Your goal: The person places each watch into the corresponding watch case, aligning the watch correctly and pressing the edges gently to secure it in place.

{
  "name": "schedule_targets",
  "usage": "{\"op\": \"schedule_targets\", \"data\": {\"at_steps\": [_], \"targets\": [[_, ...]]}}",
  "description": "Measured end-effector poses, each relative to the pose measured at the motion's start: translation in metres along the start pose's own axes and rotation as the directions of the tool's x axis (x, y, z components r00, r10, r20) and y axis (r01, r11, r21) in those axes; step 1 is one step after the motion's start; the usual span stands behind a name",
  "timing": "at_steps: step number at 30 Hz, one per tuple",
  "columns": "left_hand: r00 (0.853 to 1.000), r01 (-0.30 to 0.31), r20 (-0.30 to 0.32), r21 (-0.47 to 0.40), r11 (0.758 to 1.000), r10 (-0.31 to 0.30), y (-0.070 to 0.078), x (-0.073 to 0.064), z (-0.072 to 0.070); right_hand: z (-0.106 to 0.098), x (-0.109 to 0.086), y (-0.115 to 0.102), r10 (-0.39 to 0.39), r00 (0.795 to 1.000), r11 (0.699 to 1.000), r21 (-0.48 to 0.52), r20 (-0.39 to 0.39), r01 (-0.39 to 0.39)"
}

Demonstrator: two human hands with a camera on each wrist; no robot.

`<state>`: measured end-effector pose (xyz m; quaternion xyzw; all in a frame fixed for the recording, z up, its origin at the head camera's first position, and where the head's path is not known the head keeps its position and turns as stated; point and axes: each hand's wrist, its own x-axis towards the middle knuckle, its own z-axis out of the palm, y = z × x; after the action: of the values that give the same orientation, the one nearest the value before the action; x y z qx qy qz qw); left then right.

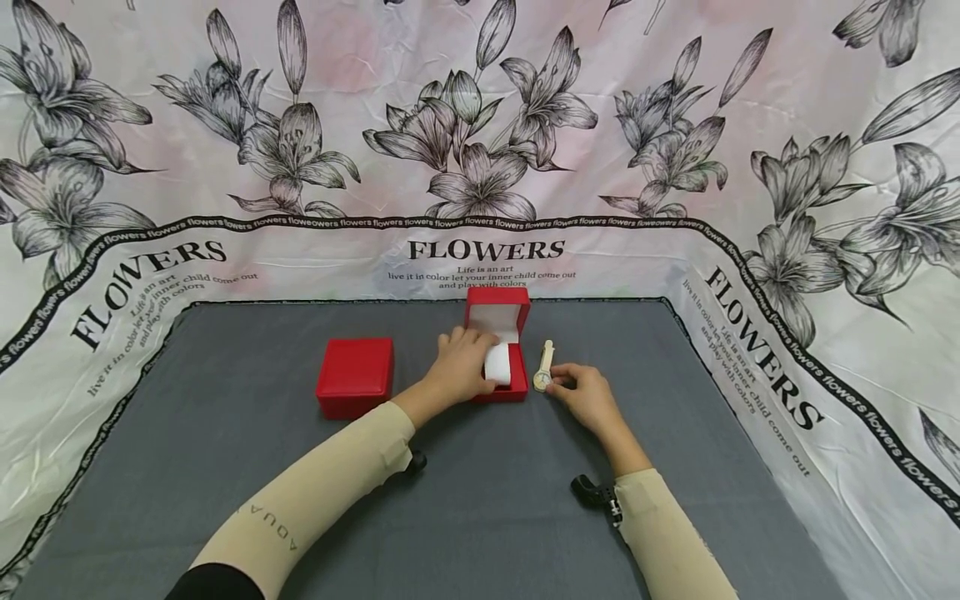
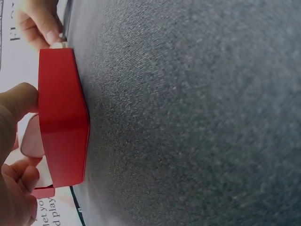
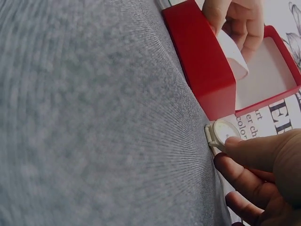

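Note:
A red watch box point(image 1: 519, 382) stands with its lid raised at the back, a white cushion point(image 1: 497, 365) inside it. My left hand point(image 1: 459, 360) reaches over the box from the left, thumb at the front rim and fingers behind, gripping the cushion. Part of the cushion shows between thumb and fingers in the right wrist view. Just right of the box, a pale-strapped wristwatch point(image 1: 542, 381) with a round dial lies on the cloth. My right hand point(image 1: 585, 396) pinches it by the case, with the thumb point(image 3: 249, 150) over the dial's edge.
A second red box point(image 1: 355, 377), lid down, sits to the left of the left hand. Grey cloth point(image 1: 480, 508) covers the table, bordered by a white flower-printed sheet point(image 1: 480, 192) that rises behind. Dark wrist-camera mounts point(image 1: 592, 490) hang at the wrists.

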<state>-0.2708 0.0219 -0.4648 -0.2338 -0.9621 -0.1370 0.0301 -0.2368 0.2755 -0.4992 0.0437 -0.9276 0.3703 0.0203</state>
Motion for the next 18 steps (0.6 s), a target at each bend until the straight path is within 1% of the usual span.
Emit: {"op": "schedule_targets", "data": {"at_steps": [5, 8, 10, 12, 14, 16, 18], "targets": [[1.0, -0.001, -0.027, 0.025, 1.0, 0.002, 0.005, -0.003, -0.001, 0.002, 0.0, 0.001, -0.006, 1.0, 1.0, -0.01, -0.02, 0.006], [0.999, -0.004, -0.048, 0.08, 0.997, 0.008, 0.008, -0.004, -0.001, 0.003, 0.001, 0.001, -0.009, 0.999, 1.0, -0.015, -0.035, 0.008], [0.997, -0.007, -0.069, 0.137, 0.991, 0.017, 0.009, -0.005, 0.0, 0.004, 0.001, 0.001, -0.015, 0.999, 1.0, -0.016, -0.045, 0.014], [0.994, -0.022, -0.098, 0.199, 0.98, 0.043, 0.01, -0.005, -0.001, 0.005, 0.002, 0.002, -0.022, 0.998, 1.0, -0.017, -0.058, 0.021], [0.988, -0.054, -0.124, 0.256, 0.965, 0.088, 0.012, -0.007, -0.002, 0.005, 0.002, 0.002, -0.018, 0.998, 1.0, -0.014, -0.067, 0.017], [0.979, -0.083, -0.155, 0.3, 0.95, 0.134, 0.013, -0.009, -0.004, 0.006, 0.002, 0.003, -0.01, 0.997, 1.0, -0.02, -0.071, 0.009], [0.968, -0.088, -0.196, 0.318, 0.944, 0.157, 0.014, -0.011, -0.006, 0.007, 0.003, 0.003, -0.007, 0.997, 1.0, -0.02, -0.074, 0.005]]}}
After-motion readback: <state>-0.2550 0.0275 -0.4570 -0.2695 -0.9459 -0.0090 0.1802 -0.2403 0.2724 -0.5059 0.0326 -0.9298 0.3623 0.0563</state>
